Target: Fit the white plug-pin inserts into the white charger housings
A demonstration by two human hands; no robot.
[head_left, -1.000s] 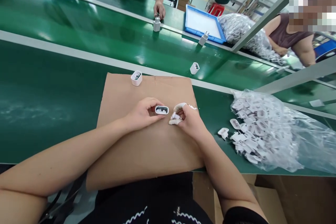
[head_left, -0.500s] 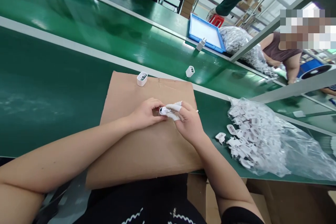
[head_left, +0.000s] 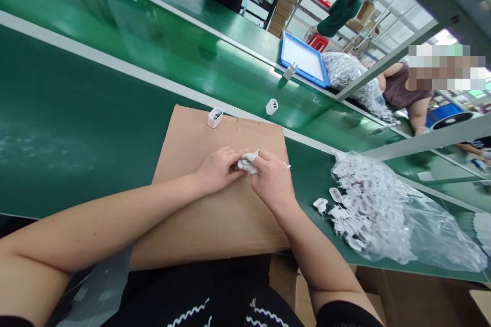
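Over a brown cardboard sheet [head_left: 215, 214], my left hand [head_left: 219, 168] is closed around a small white charger housing [head_left: 241, 164]. My right hand [head_left: 272, 176] wears white finger covers on some fingers and pinches the same housing from the right. Most of the housing is hidden by the fingers. At the far edge of the cardboard stands an open white charger shell [head_left: 215, 117] with dark parts inside. Beyond it, a second white shell [head_left: 272, 107] stands on the green belt.
A clear plastic bag [head_left: 376, 209] spills many white plug pieces on the right, with one loose plug piece [head_left: 320, 206] beside it. A charger with pins [head_left: 290, 71] stands near a blue-rimmed tray [head_left: 305, 59]. Co-workers are across the line; a metal post slants at upper right.
My right fingers have closed further over the housing, covering its open end. The camera view has shifted slightly. On the belt, the shell and the pinned charger have moved left relative to the cardboard.
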